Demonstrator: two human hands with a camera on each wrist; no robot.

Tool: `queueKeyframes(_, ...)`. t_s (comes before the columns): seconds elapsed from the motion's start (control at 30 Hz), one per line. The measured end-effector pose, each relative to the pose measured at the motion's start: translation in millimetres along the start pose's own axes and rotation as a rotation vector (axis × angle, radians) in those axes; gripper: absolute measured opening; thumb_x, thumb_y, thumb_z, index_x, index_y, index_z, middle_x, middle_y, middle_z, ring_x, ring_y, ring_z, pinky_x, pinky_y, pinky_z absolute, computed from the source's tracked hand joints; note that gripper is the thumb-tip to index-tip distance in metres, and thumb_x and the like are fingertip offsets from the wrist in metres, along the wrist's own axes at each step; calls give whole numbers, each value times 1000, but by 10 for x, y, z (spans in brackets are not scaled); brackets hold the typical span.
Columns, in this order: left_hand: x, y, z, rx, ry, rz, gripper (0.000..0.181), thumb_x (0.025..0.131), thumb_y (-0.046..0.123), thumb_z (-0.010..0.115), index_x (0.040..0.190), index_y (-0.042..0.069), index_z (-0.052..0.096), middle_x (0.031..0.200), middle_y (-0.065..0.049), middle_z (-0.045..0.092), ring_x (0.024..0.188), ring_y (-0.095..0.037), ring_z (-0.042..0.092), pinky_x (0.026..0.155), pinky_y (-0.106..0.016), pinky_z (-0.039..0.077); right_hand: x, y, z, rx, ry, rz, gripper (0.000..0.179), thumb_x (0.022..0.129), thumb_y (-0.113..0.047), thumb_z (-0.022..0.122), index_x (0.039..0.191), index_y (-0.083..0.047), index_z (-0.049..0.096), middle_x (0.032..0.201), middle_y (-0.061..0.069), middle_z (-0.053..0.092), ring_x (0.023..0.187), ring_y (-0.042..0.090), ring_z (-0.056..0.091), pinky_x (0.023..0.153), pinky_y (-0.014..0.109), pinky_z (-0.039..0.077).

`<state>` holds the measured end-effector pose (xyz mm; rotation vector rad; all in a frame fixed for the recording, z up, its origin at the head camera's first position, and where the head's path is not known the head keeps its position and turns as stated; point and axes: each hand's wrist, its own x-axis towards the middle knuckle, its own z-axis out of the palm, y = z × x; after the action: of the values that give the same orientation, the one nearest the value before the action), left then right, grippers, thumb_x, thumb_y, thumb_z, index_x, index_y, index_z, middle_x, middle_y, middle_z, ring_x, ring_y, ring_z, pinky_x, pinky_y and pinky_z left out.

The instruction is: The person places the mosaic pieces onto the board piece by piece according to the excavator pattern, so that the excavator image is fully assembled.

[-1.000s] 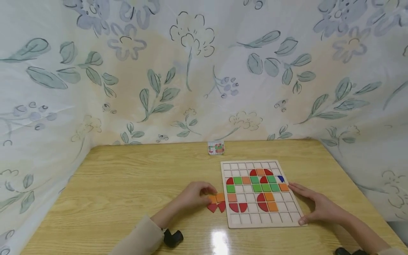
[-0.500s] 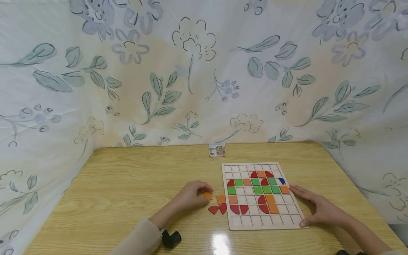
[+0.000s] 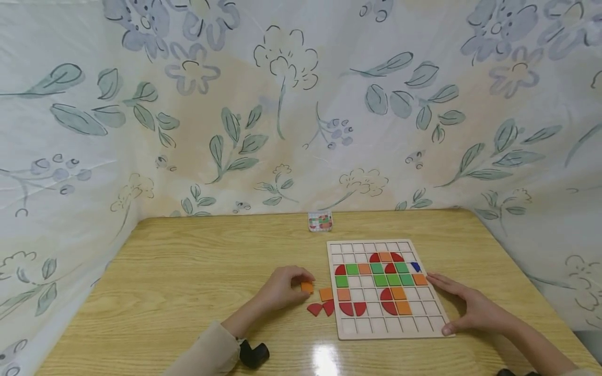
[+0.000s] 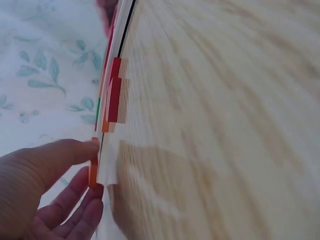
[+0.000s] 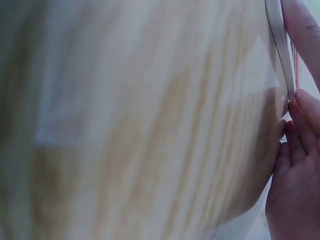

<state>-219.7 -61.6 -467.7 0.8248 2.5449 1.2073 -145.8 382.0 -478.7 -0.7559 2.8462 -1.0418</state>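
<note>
My left hand pinches an orange square tile between thumb and fingers, just left of the loose pieces. In the left wrist view the tile stands edge-on between thumb and fingertips. A square-gridded wooden board lies to the right, bearing red rounded pieces, green squares, orange squares and a dark blue piece. My right hand rests along the board's right edge, fingers stretched out and thumb at the near corner. Another orange square and two red rounded pieces lie beside the board's left edge.
A small pattern card sits at the back of the wooden table, near the floral cloth that hangs behind and at the sides. A black wrist strap piece shows by the left sleeve.
The left hand has drawn the orange tile slightly left, apart from the other orange square. The camera view has shifted a little. The right hand stays on the board's edge.
</note>
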Motion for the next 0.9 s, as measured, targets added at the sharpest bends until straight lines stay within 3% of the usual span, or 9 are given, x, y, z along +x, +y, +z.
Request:
queueKeyframes(0.23,24,78,7,-11,46,-16,25,73,14,75,98,14,69,92,8,64,78,-10,55,69,-22,46,-25,14,6,2,-8,11,98,58,-25,86,141,-8,37,147,-9,31,125,-23,12,90,-4,11)
queueKeyframes(0.47,156,260,109,-24,8,-3,26,74,16,76,98,14,69,88,8,65,76,-7,55,67,-21,46,-24,22,9,-5,-18,47,99,59,-30,85,142,-10,36,145,-14,30,123,-24,11,89,-5,10)
queueKeyframes(0.57,263,391,203,-25,-26,-5,26,74,17,76,99,15,69,87,9,63,76,-6,53,65,-19,46,-17,22,-1,-10,-19,49,99,59,-32,85,141,-9,36,146,-8,32,123,-25,11,89,-5,10)
queueKeyframes(0.77,497,671,418,57,-76,47,28,74,15,76,101,16,69,87,11,64,77,-4,54,64,-15,43,9,-1,-18,-29,-21,65,100,57,-35,85,141,-11,37,143,14,38,120,-26,11,88,-5,10)
queueKeyframes(0.9,642,859,576,91,-88,69,28,74,16,76,101,16,70,88,11,65,80,-3,55,64,-14,41,36,-20,-23,-55,-25,78,100,55,-40,85,140,-11,39,140,18,40,118,-27,12,88,-5,10)
